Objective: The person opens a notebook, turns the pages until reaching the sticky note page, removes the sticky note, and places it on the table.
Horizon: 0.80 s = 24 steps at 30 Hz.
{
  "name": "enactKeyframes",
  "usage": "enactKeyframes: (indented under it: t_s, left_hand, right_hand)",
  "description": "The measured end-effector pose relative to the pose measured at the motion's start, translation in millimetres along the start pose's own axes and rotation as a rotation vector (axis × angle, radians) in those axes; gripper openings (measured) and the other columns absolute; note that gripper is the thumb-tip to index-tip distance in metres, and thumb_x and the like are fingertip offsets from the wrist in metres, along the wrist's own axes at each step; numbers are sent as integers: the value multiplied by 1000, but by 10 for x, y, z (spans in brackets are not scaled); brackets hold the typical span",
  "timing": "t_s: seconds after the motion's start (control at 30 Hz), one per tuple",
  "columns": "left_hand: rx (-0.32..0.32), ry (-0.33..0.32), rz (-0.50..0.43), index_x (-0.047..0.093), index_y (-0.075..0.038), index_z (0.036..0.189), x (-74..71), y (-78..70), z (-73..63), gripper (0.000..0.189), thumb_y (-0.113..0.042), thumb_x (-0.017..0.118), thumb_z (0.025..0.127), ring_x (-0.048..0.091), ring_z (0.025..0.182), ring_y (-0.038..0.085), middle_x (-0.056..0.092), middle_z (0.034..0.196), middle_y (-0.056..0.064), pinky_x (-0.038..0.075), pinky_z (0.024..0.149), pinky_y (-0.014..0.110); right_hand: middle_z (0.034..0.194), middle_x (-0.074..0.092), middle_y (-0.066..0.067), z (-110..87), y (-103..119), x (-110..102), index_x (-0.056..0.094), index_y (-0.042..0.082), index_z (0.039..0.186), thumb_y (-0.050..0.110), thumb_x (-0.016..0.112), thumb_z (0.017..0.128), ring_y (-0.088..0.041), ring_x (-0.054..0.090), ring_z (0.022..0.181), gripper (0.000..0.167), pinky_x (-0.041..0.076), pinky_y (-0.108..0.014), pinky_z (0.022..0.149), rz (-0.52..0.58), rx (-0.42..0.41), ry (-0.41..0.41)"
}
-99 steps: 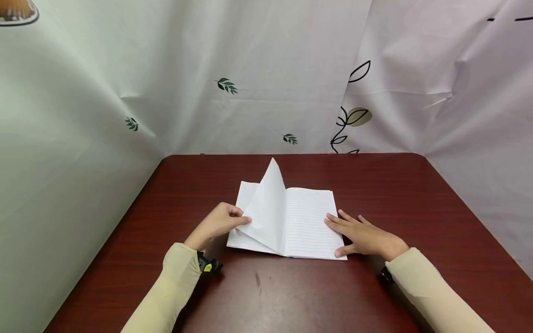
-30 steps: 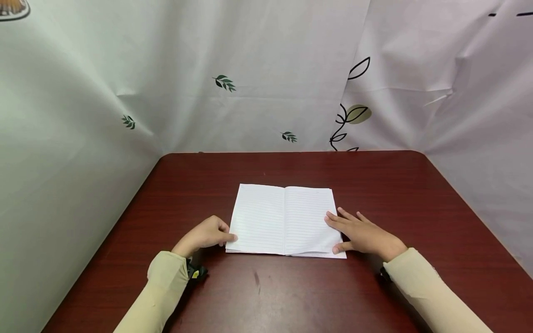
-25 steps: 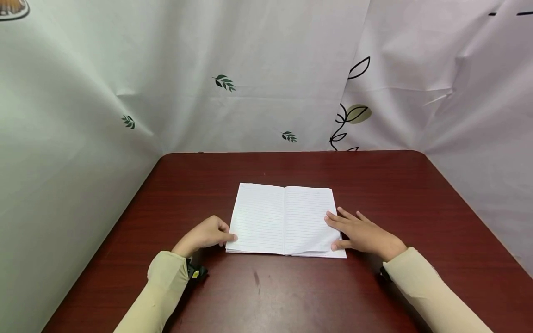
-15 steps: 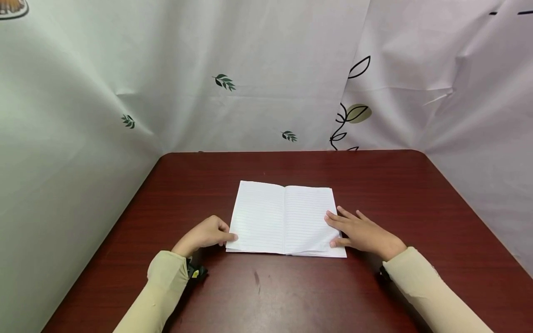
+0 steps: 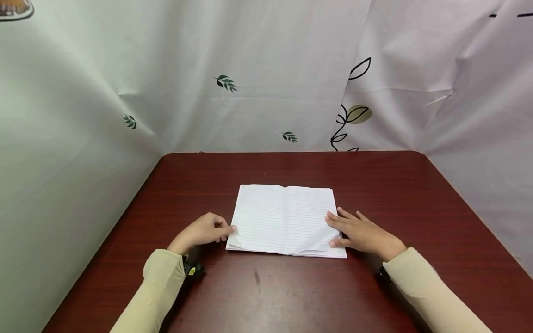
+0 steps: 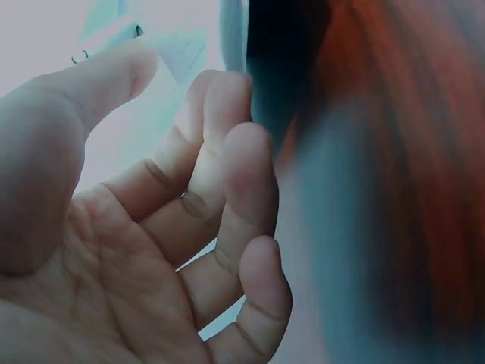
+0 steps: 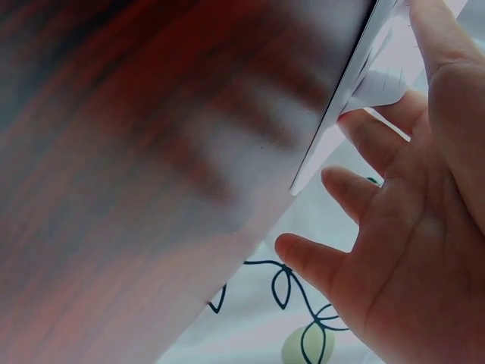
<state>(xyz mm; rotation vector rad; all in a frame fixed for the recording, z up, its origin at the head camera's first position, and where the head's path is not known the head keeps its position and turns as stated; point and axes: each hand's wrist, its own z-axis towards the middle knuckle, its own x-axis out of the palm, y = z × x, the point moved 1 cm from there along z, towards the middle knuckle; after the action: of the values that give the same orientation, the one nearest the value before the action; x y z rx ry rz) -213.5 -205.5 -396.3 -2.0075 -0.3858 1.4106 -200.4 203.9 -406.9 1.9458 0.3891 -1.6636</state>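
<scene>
An open lined notebook (image 5: 262, 212) lies on the dark red-brown table. At its left edge, my left hand (image 5: 204, 229) has the thumb on top of the page and the other fingers curled against the edge. The left wrist view shows these bent fingers (image 6: 246, 174) beside the paper; whether a single sheet is between them and the thumb is hard to tell. My right hand (image 5: 364, 233) rests with spread fingers on the right page's outer edge. There, the lower corner of the top sheet is bent up, as the right wrist view also shows at the page (image 7: 383, 87).
The table (image 5: 291, 296) extends on every side of the notebook. White cloth (image 5: 258, 55) with leaf prints hangs behind the table and along both sides. Both wrists wear dark straps under pale sleeves.
Earlier my left hand held a raised page, which then came down flat on the left. Since half a second ago, this hand has shifted slightly away from me along the edge. My right hand stays nearly still.
</scene>
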Motion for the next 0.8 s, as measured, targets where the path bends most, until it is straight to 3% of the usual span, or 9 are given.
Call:
enactKeyframes:
  t_s: [0.2, 0.33, 0.53, 0.63, 0.8]
  left_hand:
    - [-2, -123, 22, 61, -9, 69, -93, -81, -10, 31, -33, 66, 89, 48, 56, 13, 56, 61, 0, 39, 55, 28]
    - [-1, -237, 66, 60, -11, 71, -126, -220, -30, 26, -30, 66, 88, 42, 57, 13, 50, 62, -1, 36, 55, 28]
    - [0, -368, 178, 63, -16, 79, -77, -458, -53, 17, -31, 66, 88, 47, 59, 13, 58, 69, -2, 35, 55, 29]
    - [57, -421, 253, 66, -18, 81, 3, -591, -53, 12, -28, 67, 87, 49, 59, 12, 60, 70, -4, 37, 54, 29]
    - [210, -493, 385, 69, -19, 78, 196, -811, -40, 10, -26, 72, 83, 55, 61, 11, 65, 73, -6, 42, 55, 30]
  right_hand:
    - [150, 42, -12, 4, -4, 5, 46, 8, 142, 47, 60, 88, -42, 29, 140, 68, 23, -70, 104, 6, -2, 1]
    - [149, 42, -12, 4, -6, 5, 46, 8, 142, 46, 60, 88, -43, 30, 140, 68, 24, -70, 103, 7, -5, -1]
    - [149, 42, -12, -1, -11, 3, 46, 8, 142, 47, 59, 88, -43, 30, 140, 68, 24, -70, 103, 12, -8, -1]
    - [150, 42, -12, -2, -15, 4, 46, 8, 142, 47, 59, 88, -43, 30, 140, 68, 23, -70, 103, 16, -7, 0]
    - [149, 42, -12, 3, -21, 13, 46, 9, 142, 47, 59, 88, -43, 30, 140, 68, 23, -70, 103, 19, -6, -3]
